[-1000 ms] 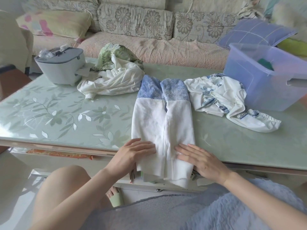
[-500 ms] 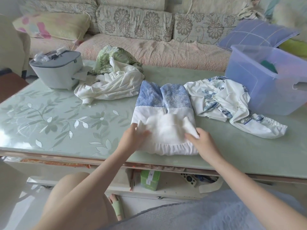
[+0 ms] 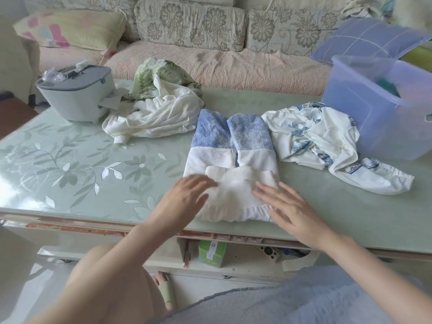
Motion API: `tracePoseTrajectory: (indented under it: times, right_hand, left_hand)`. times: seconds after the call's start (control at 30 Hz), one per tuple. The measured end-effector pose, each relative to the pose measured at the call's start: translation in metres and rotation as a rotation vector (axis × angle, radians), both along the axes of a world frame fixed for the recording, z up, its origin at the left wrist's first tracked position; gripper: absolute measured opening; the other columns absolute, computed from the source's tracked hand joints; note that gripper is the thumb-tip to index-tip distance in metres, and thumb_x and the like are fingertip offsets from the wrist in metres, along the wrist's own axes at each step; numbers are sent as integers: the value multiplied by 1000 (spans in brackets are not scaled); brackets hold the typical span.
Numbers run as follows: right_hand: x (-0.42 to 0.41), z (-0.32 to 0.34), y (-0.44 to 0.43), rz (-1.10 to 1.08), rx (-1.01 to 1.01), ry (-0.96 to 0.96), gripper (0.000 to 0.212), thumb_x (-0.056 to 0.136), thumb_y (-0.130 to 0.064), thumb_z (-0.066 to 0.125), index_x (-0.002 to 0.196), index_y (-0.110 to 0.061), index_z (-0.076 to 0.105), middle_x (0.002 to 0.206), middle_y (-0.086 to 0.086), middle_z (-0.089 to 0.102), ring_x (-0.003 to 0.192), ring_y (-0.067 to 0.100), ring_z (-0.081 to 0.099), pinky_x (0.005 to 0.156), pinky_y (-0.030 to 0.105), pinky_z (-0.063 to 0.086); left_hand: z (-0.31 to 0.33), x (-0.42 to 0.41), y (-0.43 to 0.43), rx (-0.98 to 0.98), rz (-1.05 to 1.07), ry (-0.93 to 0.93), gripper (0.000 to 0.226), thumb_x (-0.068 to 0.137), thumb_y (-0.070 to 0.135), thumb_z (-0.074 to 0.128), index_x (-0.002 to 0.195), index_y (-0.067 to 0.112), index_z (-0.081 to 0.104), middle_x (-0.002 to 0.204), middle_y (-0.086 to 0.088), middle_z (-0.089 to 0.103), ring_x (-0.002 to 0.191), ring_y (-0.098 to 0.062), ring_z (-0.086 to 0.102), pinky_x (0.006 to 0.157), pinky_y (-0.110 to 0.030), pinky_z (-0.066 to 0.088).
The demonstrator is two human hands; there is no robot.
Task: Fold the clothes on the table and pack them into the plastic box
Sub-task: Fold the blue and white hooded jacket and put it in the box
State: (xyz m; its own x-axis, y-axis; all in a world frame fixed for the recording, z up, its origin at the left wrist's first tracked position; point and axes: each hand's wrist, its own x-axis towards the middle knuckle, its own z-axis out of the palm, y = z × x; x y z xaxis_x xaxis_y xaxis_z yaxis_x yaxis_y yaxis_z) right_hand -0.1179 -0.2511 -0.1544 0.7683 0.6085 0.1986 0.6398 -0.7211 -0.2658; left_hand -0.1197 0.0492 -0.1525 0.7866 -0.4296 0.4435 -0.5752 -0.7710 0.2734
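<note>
A white garment with a blue patterned top [image 3: 231, 164] lies at the table's near middle, its lower part folded up over itself. My left hand [image 3: 187, 197] rests flat on the fold's left side, fingers straight. My right hand [image 3: 287, 206] lies flat on the fold's right side. A crumpled white and green pile [image 3: 156, 113] sits behind to the left. A loose white garment with blue print [image 3: 327, 141] lies to the right. The translucent blue plastic box [image 3: 374, 113] stands at the far right with something dark green inside.
A grey lidded appliance [image 3: 74, 97] stands at the table's back left. The green glass-topped table [image 3: 70, 164] has a shelf below holding a green carton [image 3: 211, 253]. A floral sofa [image 3: 198, 43] runs behind the table.
The garment's lower end, first hanging over the table edge, was lifted and folded up onto itself. Both hands let go of it and now lie flat on the fold.
</note>
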Motion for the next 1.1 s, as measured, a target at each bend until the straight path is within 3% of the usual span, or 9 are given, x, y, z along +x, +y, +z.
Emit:
tracePoseTrajectory:
  times: [0.1,0.27,0.5,0.63,0.73,0.9,1.0,1.03,1.1]
  right_hand:
    - [-2,1,-11,2,-127,171,73,85,-70,36,146,-49,4,151,-37,-7,138,-14,-12,113,15,-8]
    - [6,4,-16,-124,-127,185,68,84,-48,63,141,-41,26,145,-32,18,140,4,20,107,18,17]
    - [17,-11,-21,-59,92,-2,61,70,-8,74,121,-30,50,132,-10,56,121,8,51,112,25,28]
    - [24,-14,-23,-54,134,-57,48,71,-8,55,116,-25,56,130,-9,58,124,3,49,113,28,26]
    - [30,-22,-24,-71,176,-55,54,67,8,61,111,-22,64,127,-12,60,123,3,52,114,31,26]
    - [39,-31,-24,-268,318,67,71,68,21,58,112,-35,65,121,-15,64,130,20,46,116,25,22]
    - [37,-27,-15,-359,447,146,41,84,9,60,115,-16,67,119,-13,62,132,18,39,109,14,23]
    - [35,-21,-10,-393,509,171,31,87,3,60,116,-9,66,118,-11,60,131,16,40,105,14,24]
    - [30,-5,1,-445,661,223,19,92,-7,57,107,-3,66,109,-12,58,119,6,49,93,12,32]
  left_hand:
    - [-8,-6,17,193,-189,186,51,93,54,41,138,32,44,149,13,34,139,-3,26,118,-31,17]
    - [-11,0,27,215,-188,260,69,86,62,46,147,33,30,152,22,22,134,12,13,114,-13,-5]
    - [-7,7,40,48,-177,381,62,85,45,48,144,38,31,150,23,29,141,7,14,120,-39,5]
    - [-8,11,38,110,-207,364,73,71,25,43,143,38,35,150,23,29,140,5,18,119,-37,9]
    - [-14,17,38,89,-200,341,77,69,18,48,142,39,36,148,26,31,137,6,26,117,-33,15]
    - [-24,35,40,-128,-149,327,46,79,25,71,123,34,60,130,24,55,124,7,46,110,-27,25]
    - [-20,43,30,-309,53,361,24,84,36,68,95,16,73,89,14,66,79,0,60,79,-29,45]
    - [-16,45,25,-394,150,382,39,84,46,63,76,8,67,67,9,55,57,-2,46,61,-31,40]
    - [-9,47,13,-535,286,401,46,91,38,57,58,12,37,55,8,29,48,-9,26,49,-27,21]
